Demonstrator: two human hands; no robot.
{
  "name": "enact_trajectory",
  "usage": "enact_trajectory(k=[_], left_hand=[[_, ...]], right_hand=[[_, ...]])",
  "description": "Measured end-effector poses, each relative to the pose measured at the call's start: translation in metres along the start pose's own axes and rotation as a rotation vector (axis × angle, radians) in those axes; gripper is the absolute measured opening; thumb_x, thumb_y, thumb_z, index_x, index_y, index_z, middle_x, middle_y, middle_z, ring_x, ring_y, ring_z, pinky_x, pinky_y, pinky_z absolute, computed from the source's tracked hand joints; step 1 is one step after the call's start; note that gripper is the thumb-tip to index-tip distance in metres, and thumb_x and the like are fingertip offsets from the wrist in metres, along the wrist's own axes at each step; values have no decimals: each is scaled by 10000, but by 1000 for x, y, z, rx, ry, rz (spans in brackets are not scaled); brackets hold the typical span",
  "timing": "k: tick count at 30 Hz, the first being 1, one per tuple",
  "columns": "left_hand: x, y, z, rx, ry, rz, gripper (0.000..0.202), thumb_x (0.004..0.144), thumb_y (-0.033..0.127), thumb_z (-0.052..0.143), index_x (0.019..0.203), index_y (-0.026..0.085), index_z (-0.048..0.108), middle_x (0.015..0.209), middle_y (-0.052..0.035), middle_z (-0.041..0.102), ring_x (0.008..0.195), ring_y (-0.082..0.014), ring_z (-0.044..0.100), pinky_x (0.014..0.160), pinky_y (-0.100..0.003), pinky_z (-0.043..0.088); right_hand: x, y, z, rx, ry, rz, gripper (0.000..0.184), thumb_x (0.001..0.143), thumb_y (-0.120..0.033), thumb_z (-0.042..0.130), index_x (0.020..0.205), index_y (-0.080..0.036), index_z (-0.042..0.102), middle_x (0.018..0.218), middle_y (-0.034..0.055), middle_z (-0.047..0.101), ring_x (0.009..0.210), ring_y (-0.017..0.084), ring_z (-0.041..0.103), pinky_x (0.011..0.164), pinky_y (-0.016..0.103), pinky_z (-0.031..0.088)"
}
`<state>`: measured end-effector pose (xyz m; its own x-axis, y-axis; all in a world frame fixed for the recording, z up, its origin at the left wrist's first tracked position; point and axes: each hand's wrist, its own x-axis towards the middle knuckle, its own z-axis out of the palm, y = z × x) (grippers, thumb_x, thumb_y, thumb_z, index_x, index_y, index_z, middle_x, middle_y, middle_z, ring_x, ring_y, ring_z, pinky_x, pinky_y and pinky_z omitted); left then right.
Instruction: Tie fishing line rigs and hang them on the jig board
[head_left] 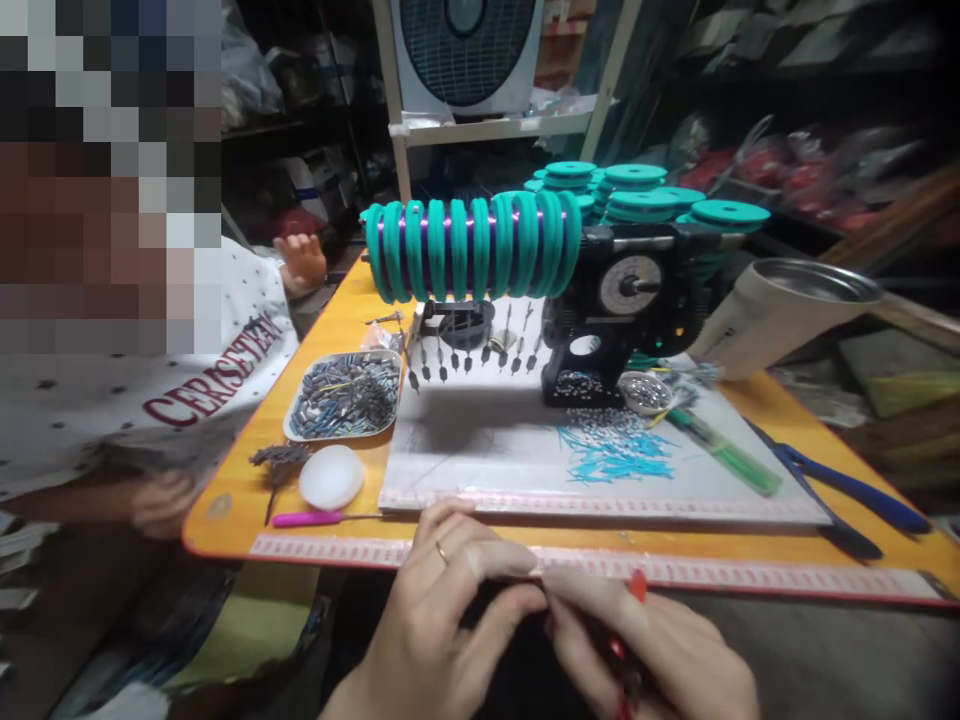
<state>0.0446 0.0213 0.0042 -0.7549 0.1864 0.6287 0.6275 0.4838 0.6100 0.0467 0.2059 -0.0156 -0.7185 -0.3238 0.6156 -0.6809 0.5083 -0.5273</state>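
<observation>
My left hand (450, 610), with a ring on one finger, is closed in a pinch in front of the table's near edge. What its thumb and index finger hold is too small and hidden to make out. Touching it at the fingertips is my right hand (652, 645), wrapped round a red and dark handled tool (619, 650). Fingers cover most of that tool, so its kind does not show. Beyond both hands, a black winding machine (577, 365) carries a row of teal spools (480, 245) with purple line. Several small dark pieces (467, 360) hang below them.
The yellow table (225, 525) holds a tray (300, 432) of small grey pieces, a white round lid (331, 478), a magenta-handled tool (307, 520), blue strips (615, 455), blue-handled pliers (862, 490) and a tumbler (772, 320). A child (225, 330) stands at left.
</observation>
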Motion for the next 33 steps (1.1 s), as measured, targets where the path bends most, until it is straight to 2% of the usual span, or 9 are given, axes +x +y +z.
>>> enact_trajectory(k=[2, 4, 9, 12, 15, 18, 22, 28, 33], left_hand=[[6, -4, -2, 19, -42, 72, 173, 841, 43, 640, 977, 149, 627, 820, -24, 660, 811, -82, 588, 835, -222, 487], [11, -7, -4, 17, -94, 103, 193, 834, 24, 636, 990, 138, 635, 824, -34, 642, 814, -79, 570, 744, -181, 484], [23, -11, -4, 55, -174, 78, 86, 850, 69, 616, 853, 155, 605, 767, -9, 605, 750, -70, 531, 680, -169, 445], [29, -18, -5, 101, -210, 36, 79, 866, 101, 597, 816, 159, 579, 763, -4, 588, 725, -70, 514, 664, -176, 420], [36, -29, -5, 248, -253, 22, 94, 882, 109, 570, 802, 157, 582, 767, -4, 593, 733, -83, 505, 684, -199, 404], [43, -39, -5, 368, -331, 28, 113, 879, 114, 567, 776, 155, 590, 768, -5, 597, 745, -101, 505, 692, -219, 390], [48, -41, -4, 385, -400, -12, 91, 868, 123, 588, 794, 172, 613, 776, 6, 596, 751, -107, 519, 683, -220, 387], [53, -39, -3, 423, -427, -41, 88, 847, 126, 608, 778, 182, 615, 753, 15, 588, 716, -112, 525, 649, -222, 387], [54, -37, -3, 472, -431, -31, 120, 834, 121, 616, 733, 176, 582, 752, 14, 594, 709, -117, 548, 641, -226, 405]], right_hand=[[9, 0, -2, 13, -6, 39, 202, 889, -97, 609, 1065, -192, 637, 716, -14, 680, 547, 50, 617, 601, 126, 492], [14, -1, -3, 72, -26, 106, 127, 903, -112, 598, 1001, -185, 632, 690, -30, 662, 525, 37, 601, 572, 107, 473], [19, 1, -1, 233, -90, 270, 89, 936, -176, 568, 883, -167, 640, 671, -30, 630, 534, 26, 589, 562, 81, 461], [20, 3, -4, 226, -77, 316, 96, 954, -212, 569, 978, -171, 653, 649, -41, 633, 528, 23, 594, 579, 68, 470], [16, 7, -10, 154, -58, 356, 182, 968, -233, 567, 1128, -172, 630, 626, -53, 632, 510, 24, 593, 596, 65, 485], [8, 13, -14, 45, -122, 324, 274, 958, -178, 534, 1221, -181, 612, 740, -23, 684, 608, 40, 648, 639, 84, 506], [1, 19, -13, -86, -272, 235, 491, 903, -73, 435, 1365, -185, 558, 885, 23, 719, 756, 81, 693, 674, 134, 527], [2, 17, -7, -292, -358, 136, 709, 766, -29, 445, 1452, -202, 488, 759, 5, 683, 679, 120, 657, 623, 199, 497], [9, 14, -2, -391, -334, 55, 813, 670, -23, 425, 1470, -171, 438, 645, -30, 599, 571, 129, 599, 545, 241, 413]])
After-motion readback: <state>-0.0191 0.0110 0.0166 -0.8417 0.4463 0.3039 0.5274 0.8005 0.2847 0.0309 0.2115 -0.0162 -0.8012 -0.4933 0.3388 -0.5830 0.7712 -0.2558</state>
